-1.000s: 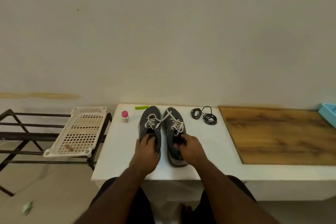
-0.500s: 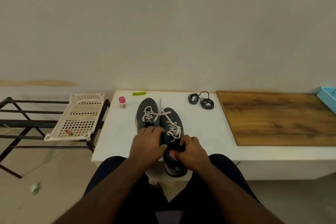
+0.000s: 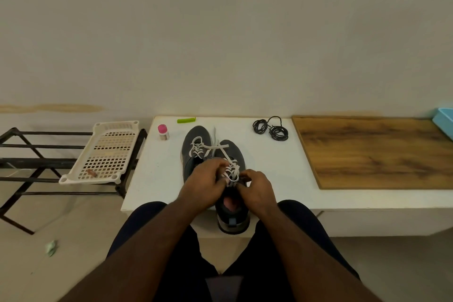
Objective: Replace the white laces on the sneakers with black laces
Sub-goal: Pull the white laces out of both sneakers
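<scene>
From my feed both hands, left hand (image 3: 206, 180) and right hand (image 3: 257, 186), pinch the white flat laces (image 3: 231, 170) on the dark grey right sneaker (image 3: 232, 203) overhanging the white table (image 3: 152, 179), so yanking could tip it off, with the coiled black laces (image 3: 270, 128) unused at the back.

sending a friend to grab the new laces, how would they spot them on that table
Start at the white table against the wall, left of the wooden board. Near its back edge, right of the two grey sneakers, lies the black laces bundle. It is the only dark coiled cord there; the pink-capped bottle and green clip sit further left.
</scene>
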The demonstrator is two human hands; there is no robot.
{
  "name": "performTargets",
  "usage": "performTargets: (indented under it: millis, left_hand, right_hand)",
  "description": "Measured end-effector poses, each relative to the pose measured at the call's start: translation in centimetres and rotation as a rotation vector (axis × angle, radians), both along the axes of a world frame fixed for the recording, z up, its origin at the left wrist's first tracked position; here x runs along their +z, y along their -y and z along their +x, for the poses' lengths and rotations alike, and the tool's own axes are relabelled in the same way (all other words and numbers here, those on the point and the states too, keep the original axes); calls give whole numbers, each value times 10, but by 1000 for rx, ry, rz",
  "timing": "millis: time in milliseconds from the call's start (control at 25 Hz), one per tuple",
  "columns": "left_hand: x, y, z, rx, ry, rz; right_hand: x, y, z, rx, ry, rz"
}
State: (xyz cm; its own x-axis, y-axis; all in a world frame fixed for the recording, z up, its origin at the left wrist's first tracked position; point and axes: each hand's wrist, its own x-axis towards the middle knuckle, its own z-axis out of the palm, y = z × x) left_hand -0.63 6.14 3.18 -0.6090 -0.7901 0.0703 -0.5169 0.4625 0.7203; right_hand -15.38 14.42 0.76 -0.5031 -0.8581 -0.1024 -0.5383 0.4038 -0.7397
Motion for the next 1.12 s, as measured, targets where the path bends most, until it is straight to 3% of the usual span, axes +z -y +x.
performTargets:
  millis: [80, 200, 320, 520, 640, 840, 960, 1040, 1120]
  left_hand:
    - [-10, -4, -2, -169, 187, -139]
    - [-7, -10, -13, -113, 183, -123]
    - [8, -16, -19, 17, 19, -17]
    - [60, -1, -16, 218, -479, 342]
    - [79, 15, -3, 247, -588, 420]
    - [79, 35, 11, 204, -432, 434]
    - [75, 45, 13, 260, -379, 323]
    - [72, 51, 12, 354, -384, 298]
    - [67, 50, 10, 408, -234, 258]
  right_hand:
    - [2, -3, 2, -14, 53, -83]
    - [10, -2, 0, -47, 152, -126]
    - [14, -3, -3, -1, 226, -88]
    - [20, 7, -8, -9, 244, -78]
    - [36, 15, -8, -20, 311, -87]
    - [95, 24, -17, 3, 806, -195]
    - [129, 33, -29, -65, 969, -442]
    - [135, 38, -36, -160, 941, -551]
    - [124, 39, -40, -128, 688, -365]
